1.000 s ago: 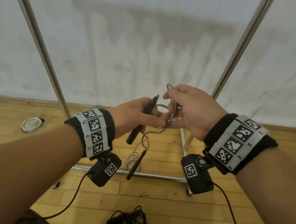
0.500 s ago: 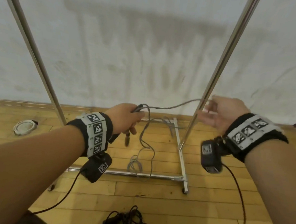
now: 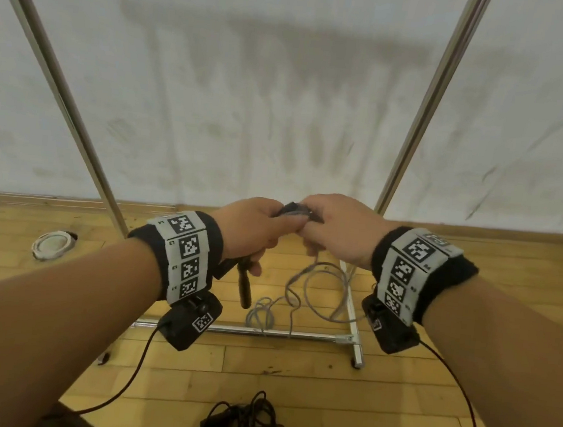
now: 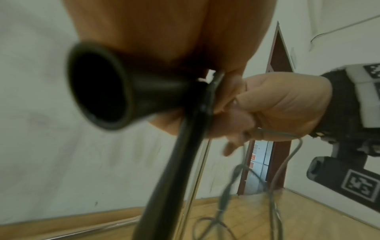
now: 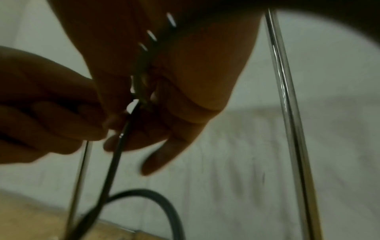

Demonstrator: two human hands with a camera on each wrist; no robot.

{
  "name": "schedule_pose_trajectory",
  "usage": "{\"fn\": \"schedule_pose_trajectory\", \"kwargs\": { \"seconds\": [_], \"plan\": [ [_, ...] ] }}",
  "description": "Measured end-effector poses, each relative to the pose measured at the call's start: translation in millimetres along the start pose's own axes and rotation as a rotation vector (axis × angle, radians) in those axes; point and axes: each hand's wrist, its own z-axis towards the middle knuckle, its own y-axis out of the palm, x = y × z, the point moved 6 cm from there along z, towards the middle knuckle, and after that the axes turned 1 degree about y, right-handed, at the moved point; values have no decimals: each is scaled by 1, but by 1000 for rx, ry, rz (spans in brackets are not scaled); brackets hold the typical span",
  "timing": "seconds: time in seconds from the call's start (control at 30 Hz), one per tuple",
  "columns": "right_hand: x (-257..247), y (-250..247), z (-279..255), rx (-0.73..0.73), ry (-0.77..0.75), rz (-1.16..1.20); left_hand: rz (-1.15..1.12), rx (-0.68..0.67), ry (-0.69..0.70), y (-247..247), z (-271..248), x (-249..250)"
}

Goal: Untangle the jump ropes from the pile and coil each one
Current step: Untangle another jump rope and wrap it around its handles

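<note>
My left hand [image 3: 254, 226] grips the two black handles [image 3: 244, 283] of a grey jump rope, one handle end flaring toward the left wrist camera [image 4: 98, 84]. My right hand [image 3: 337, 229] meets it knuckle to knuckle and pinches the grey cord [image 3: 314, 285] against the handles. The cord hangs below both hands in loose loops down to the floor [image 3: 260, 316]. In the right wrist view the cord [image 5: 115, 155] runs down out of my curled fingers. A tangled black jump rope [image 3: 242, 423] lies on the floor close to me.
A metal rack frame stands ahead: slanted poles at left [image 3: 58, 88] and right [image 3: 432, 100], and a base bar [image 3: 244, 330] on the wooden floor. A white coiled item [image 3: 52, 244] lies at far left. A white sheet hangs behind.
My right hand, which had pulled the cord out to the right, has come back to the left hand, bringing a new length of cord to the handles. The hanging loops shortened.
</note>
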Motion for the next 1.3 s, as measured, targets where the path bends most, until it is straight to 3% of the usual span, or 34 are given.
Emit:
{"fn": "schedule_pose_trajectory", "kwargs": {
  "seconds": [0.1,0.3,0.4,0.47,0.6,0.67,0.77,0.8,0.83,0.9,0.97,1.07,1.23,1.3],
  "plan": [
    [11,-12,-2,43,33,47,114,-29,11,-9,-3,-9],
    [30,-45,-5,261,151,469,163,18,9,-24,1,-17],
    [39,-40,-7,254,212,421,141,110,19,-29,2,-16],
    [45,-38,-7,286,246,434,201,88,4,-26,0,-16],
    [62,-59,-12,496,323,674,447,57,-20,-27,-9,-17],
    [70,-61,-12,477,360,590,444,79,-1,-29,-14,-12],
    [61,-38,-7,94,289,19,227,13,31,-21,-23,-2],
    [49,-28,-6,-29,228,-75,125,-41,50,-16,-27,4],
    [34,-20,-5,-110,153,-39,22,-95,78,-11,-31,12],
    [-3,-9,-5,-188,-43,306,-140,-148,158,-10,-39,31],
    [-33,0,-6,-198,-164,623,-255,-107,249,-19,-47,52],
    [-43,11,-3,-70,-88,738,-448,18,336,-39,-57,75],
    [0,23,1,3,80,28,-701,329,401,-101,-81,85],
    [26,27,1,-7,140,-95,-848,388,395,-119,-90,82]
  ]
}}
